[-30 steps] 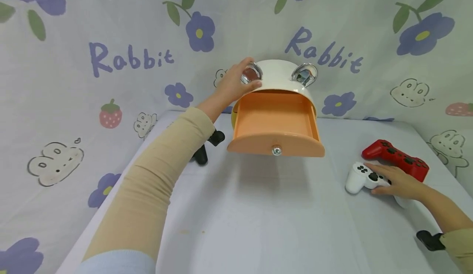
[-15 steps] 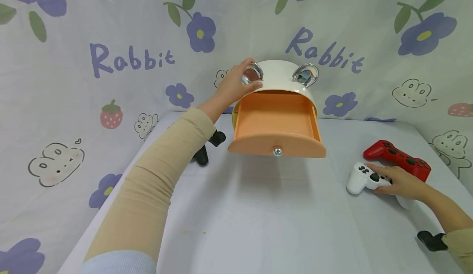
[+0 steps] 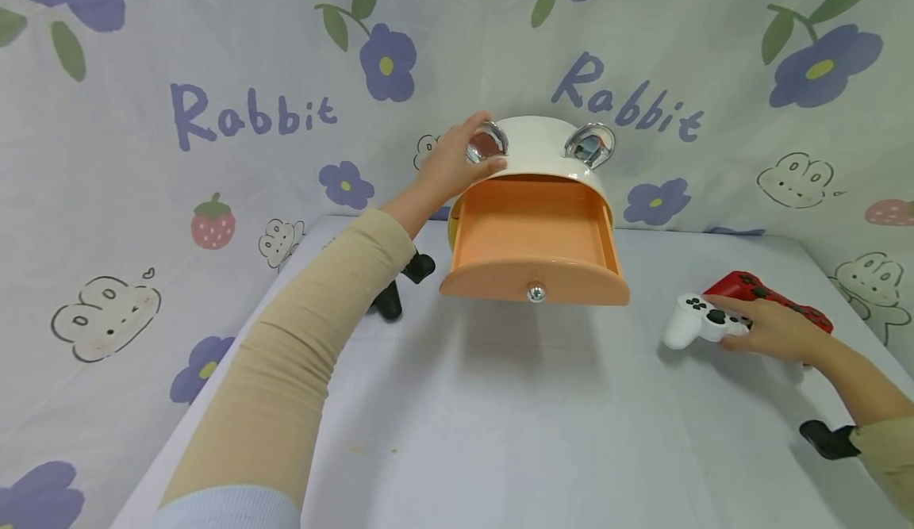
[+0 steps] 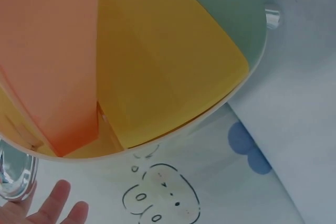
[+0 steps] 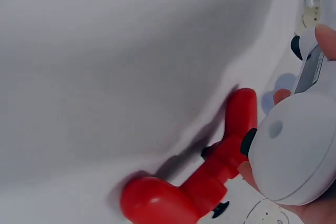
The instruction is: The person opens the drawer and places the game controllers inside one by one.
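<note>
A white-topped storage box (image 3: 535, 144) with two shiny chrome loops on top stands at the back middle. Its orange drawer (image 3: 493, 279), with a round clear knob, is pulled out and nothing shows inside. My left hand (image 3: 453, 160) holds the box's left chrome loop, thumb in front and fingers behind. On the right, my right hand (image 3: 774, 331) grips a white game controller (image 3: 689, 323), raised a little off the table with its shadow below. In the right wrist view, the underside of a red game controller (image 5: 157, 200) appears beside the white one.
The red controller lies on the white table (image 3: 528, 442) just behind my right hand. A black object (image 3: 388, 301) sits left of the box, partly hidden by my left forearm. A printed cloth (image 3: 250, 37) hangs close behind the box.
My right hand has lifted the white controller slightly off the table and shifted it a little to the left. The left hand, box and drawer have stayed put.
</note>
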`<state>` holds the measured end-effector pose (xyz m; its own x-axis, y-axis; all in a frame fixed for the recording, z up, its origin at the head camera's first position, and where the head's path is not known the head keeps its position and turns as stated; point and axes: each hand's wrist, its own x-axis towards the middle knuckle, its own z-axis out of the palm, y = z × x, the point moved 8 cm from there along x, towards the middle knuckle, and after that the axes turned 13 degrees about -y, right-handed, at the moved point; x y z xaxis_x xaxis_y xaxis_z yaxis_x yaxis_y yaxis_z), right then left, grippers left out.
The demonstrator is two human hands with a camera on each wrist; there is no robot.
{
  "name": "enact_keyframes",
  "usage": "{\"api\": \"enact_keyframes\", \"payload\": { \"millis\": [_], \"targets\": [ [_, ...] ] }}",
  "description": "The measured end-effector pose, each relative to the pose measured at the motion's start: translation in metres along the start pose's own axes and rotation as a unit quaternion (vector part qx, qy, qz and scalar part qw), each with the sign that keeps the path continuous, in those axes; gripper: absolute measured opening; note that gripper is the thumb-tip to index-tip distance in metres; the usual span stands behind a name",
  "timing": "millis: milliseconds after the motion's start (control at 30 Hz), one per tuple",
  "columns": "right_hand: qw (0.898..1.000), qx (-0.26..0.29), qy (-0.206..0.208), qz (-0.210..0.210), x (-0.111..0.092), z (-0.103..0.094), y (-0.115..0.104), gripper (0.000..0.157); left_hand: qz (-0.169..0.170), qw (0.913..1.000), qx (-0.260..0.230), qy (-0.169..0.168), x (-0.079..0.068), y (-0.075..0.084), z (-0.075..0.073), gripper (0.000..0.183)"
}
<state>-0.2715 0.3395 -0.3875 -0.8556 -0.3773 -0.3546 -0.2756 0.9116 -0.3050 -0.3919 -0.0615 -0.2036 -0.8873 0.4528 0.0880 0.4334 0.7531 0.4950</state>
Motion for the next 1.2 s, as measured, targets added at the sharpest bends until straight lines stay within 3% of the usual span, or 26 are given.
{"api": "enact_keyframes", "payload": {
  "millis": [433, 700, 933, 1200],
  "targets": [
    [0.999, -0.033, 0.007, 0.007, -0.001, -0.039, -0.016, 0.074, 0.004, 1.0000, 0.005, 0.002, -0.002, 0.001, 0.000, 0.073],
    [0.999, -0.011, -0.010, 0.047, 0.000, -0.053, -0.014, 0.080, -0.004, 1.0000, 0.007, -0.001, -0.001, 0.001, 0.000, 0.073],
    [0.999, -0.010, 0.017, 0.030, -0.002, -0.074, -0.021, 0.080, -0.005, 1.0000, 0.006, 0.000, 0.000, 0.001, 0.000, 0.073],
    [0.999, -0.014, 0.015, 0.035, -0.006, -0.092, -0.030, 0.079, -0.007, 1.0000, 0.007, 0.002, 0.000, 0.001, 0.000, 0.073]
  ]
}}
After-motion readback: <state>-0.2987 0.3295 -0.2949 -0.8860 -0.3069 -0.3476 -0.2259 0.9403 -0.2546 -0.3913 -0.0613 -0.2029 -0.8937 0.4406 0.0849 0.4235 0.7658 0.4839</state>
